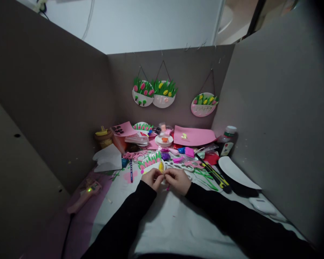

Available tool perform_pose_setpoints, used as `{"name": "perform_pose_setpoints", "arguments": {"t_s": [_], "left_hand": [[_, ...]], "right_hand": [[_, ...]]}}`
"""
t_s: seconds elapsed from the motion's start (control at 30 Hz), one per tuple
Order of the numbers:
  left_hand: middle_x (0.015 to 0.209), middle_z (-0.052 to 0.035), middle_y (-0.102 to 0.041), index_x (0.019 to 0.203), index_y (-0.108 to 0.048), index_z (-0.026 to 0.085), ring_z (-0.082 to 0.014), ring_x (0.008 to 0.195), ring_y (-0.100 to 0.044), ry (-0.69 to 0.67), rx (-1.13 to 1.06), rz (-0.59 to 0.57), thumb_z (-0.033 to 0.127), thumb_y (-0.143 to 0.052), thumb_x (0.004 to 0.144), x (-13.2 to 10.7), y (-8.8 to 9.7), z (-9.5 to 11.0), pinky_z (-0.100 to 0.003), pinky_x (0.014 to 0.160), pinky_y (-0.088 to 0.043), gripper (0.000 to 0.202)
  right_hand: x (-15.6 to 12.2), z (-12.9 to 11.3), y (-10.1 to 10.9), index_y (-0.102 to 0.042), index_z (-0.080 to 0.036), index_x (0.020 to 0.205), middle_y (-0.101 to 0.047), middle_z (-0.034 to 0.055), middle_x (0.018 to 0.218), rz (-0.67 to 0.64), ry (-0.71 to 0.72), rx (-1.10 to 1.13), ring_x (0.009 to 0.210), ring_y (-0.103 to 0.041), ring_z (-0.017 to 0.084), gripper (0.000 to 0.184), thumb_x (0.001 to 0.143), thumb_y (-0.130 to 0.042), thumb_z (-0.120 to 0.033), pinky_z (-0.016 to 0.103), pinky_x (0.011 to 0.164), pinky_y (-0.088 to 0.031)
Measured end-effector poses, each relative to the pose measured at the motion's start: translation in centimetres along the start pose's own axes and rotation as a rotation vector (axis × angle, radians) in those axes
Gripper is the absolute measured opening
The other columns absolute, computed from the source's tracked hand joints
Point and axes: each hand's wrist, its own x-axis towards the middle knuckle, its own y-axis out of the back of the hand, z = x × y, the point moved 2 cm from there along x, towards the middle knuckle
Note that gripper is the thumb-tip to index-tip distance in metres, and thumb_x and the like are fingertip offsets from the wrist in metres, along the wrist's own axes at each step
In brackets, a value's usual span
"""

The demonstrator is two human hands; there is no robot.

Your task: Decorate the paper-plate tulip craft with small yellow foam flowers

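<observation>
My left hand and my right hand meet low over the middle of the table. Both are closed, with thumbs and fingertips pinched together; what they pinch is too small to make out. Just beyond the fingertips shows a yellow piece, though I cannot tell whether it is in the fingers or lies behind them. Behind my left hand lies a white paper-plate craft with green leaves and pink tulips, partly covered by the hand. White-handled scissors rest beyond my right hand.
A glue gun with a lit light lies at left, its cord trailing forward. A pencil, green strips, a yellow-black utility knife, a cut plate and a bottle surround the hands. Grey panels enclose three sides, with decorated plates hanging.
</observation>
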Motion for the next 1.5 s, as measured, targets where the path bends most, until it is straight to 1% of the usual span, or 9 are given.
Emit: {"name": "perform_pose_setpoints", "arguments": {"t_s": [0.23,0.47,0.57,0.67,0.77,0.9,1.17,1.27,1.5], "left_hand": [[0.057,-0.0002,-0.060,0.067,-0.055,0.018,-0.0123,0.052,-0.055,-0.103,0.102,0.032,0.031,-0.048,0.076,-0.2,0.3,0.5,-0.023,0.049,-0.043,0.017],[0.053,0.0011,-0.057,0.067,-0.053,0.019,-0.0128,0.051,-0.053,-0.107,0.139,0.005,0.027,-0.045,0.076,0.1,0.3,-0.1,-0.024,0.050,-0.039,0.015],[0.055,0.0008,-0.056,0.067,-0.054,0.019,-0.0124,0.051,-0.050,-0.131,0.195,-0.006,0.026,-0.045,0.076,0.1,0.4,0.1,-0.024,0.050,-0.037,0.015],[0.057,0.0005,-0.057,0.070,-0.056,0.019,-0.0115,0.051,-0.048,-0.153,0.210,-0.030,0.027,-0.045,0.077,0.1,0.4,0.2,-0.024,0.050,-0.035,0.015],[0.057,0.0009,-0.055,0.070,-0.056,0.019,-0.0109,0.050,-0.046,-0.172,0.195,-0.054,0.027,-0.045,0.077,0.1,0.5,0.2,-0.023,0.049,-0.034,0.015],[0.059,0.0002,-0.055,0.071,-0.055,0.019,-0.0112,0.051,-0.046,-0.204,0.189,-0.068,0.027,-0.042,0.079,0.0,0.4,0.3,-0.023,0.050,-0.035,0.017],[0.058,0.0008,-0.049,0.063,-0.046,0.018,-0.0116,0.054,-0.045,-0.182,0.188,-0.127,0.036,-0.049,0.077,-0.4,0.7,1.1,-0.023,0.052,-0.034,0.023],[0.055,0.0014,-0.047,0.060,-0.046,0.018,-0.0114,0.052,-0.043,-0.171,0.222,-0.091,0.035,-0.046,0.079,-0.3,0.9,1.1,-0.024,0.051,-0.032,0.025],[0.059,-0.0003,-0.052,0.065,-0.052,0.017,-0.0111,0.054,-0.045,-0.241,0.189,-0.068,0.034,-0.039,0.083,-0.2,0.7,1.0,-0.024,0.054,-0.035,0.028]], "right_hand": [[-0.2,-0.5,-0.2,-0.056,-0.018,0.074,-0.056,-0.0016,0.065,0.004,0.116,-0.118,0.062,-0.051,0.012,0.012,0.078,-0.045,-0.015,0.023,0.058,-0.038],[-0.2,0.0,-0.7,-0.050,-0.018,0.072,-0.051,-0.0039,0.060,-0.035,0.010,-0.008,0.056,-0.047,0.010,0.012,0.080,-0.042,-0.018,0.020,0.053,-0.038],[-0.2,-0.4,-0.6,-0.053,-0.017,0.075,-0.053,-0.0032,0.065,-0.050,0.025,-0.003,0.058,-0.049,0.010,0.003,0.074,-0.052,-0.020,0.020,0.052,-0.039],[-0.2,-0.7,-0.4,-0.055,-0.017,0.076,-0.055,-0.0030,0.066,-0.056,0.044,-0.031,0.058,-0.051,0.010,0.013,0.065,-0.062,-0.018,0.020,0.052,-0.040],[-0.1,-0.3,-0.2,-0.058,-0.017,0.076,-0.057,-0.0024,0.065,-0.070,0.010,0.010,0.057,-0.052,0.010,0.006,0.070,-0.057,-0.018,0.020,0.050,-0.040],[0.0,0.4,-0.2,-0.060,-0.017,0.077,-0.059,-0.0018,0.063,-0.076,-0.006,0.077,0.058,-0.054,0.011,0.013,0.079,-0.048,-0.022,0.020,0.051,-0.041],[-0.4,-0.5,-0.4,-0.057,-0.018,0.071,-0.058,-0.0003,0.066,-0.012,0.147,-0.185,0.062,-0.052,0.013,0.009,0.076,-0.050,-0.016,0.024,0.059,-0.039],[-0.7,-0.9,-0.5,-0.054,-0.018,0.076,-0.057,0.0011,0.071,-0.014,0.209,-0.243,0.066,-0.052,0.014,0.009,0.080,-0.047,-0.018,0.025,0.063,-0.038],[-0.5,-0.9,-0.3,-0.050,-0.018,0.078,-0.053,0.0005,0.069,0.030,0.163,-0.313,0.065,-0.050,0.014,0.010,0.083,-0.041,-0.020,0.024,0.060,-0.036]]}}
